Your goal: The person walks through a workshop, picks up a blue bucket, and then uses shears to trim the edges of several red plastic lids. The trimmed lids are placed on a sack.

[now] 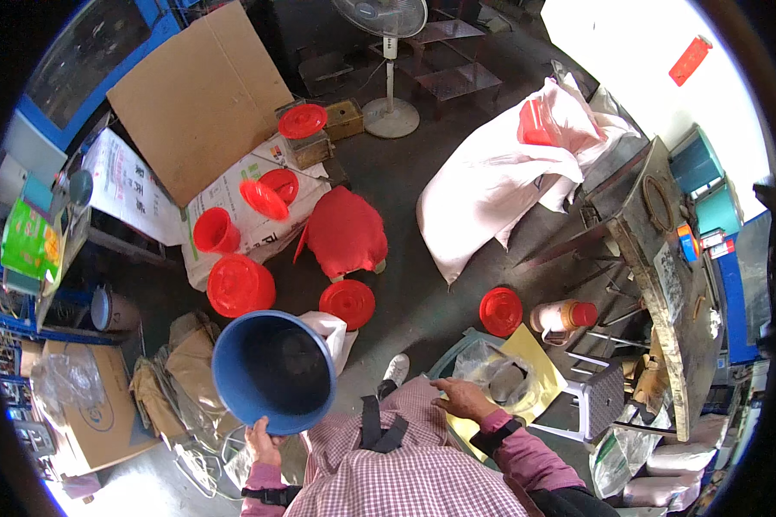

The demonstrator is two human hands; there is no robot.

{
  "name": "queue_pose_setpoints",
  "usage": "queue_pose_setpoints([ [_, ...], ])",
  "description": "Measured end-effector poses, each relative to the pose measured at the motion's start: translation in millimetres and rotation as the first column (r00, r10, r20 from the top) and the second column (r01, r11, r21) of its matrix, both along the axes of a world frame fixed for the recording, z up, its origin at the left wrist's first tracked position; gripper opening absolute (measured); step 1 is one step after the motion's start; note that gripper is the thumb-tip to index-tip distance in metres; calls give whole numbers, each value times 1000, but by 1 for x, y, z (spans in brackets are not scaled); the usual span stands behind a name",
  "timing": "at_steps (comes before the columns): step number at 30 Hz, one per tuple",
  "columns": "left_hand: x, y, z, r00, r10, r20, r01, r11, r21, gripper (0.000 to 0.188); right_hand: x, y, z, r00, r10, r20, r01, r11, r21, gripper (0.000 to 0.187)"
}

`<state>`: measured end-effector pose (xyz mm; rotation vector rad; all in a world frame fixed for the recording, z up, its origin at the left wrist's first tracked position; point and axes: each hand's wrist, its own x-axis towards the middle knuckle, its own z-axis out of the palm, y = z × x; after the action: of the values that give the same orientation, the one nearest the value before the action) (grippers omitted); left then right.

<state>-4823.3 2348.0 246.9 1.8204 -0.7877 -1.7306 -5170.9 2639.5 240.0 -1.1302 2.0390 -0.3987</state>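
My left hand grips the near rim of a large blue bucket, which is tilted so its dark inside faces up. No contents can be made out in it. My right hand holds nothing, its fingers apart, over the edge of my checked apron. Close by that hand lie a yellow sheet and a clear plastic bag. Beyond the bucket are a red bucket and a round red lid on the floor.
A stool draped in red cloth stands ahead, beside smaller red tubs. Large white sacks and a standing fan are farther off. To the right are a thermos flask, a plastic stool and a worn table.
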Motion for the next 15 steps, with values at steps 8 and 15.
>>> queue_pose_setpoints([
  [8,-166,-75,-31,763,-628,153,621,778,97,28,-94,-4,3,958,-263,-116,257,964,-62,46],
  [15,-294,-108,-156,442,-787,431,829,542,139,45,-151,16,-16,885,-434,-168,446,894,44,48],
])
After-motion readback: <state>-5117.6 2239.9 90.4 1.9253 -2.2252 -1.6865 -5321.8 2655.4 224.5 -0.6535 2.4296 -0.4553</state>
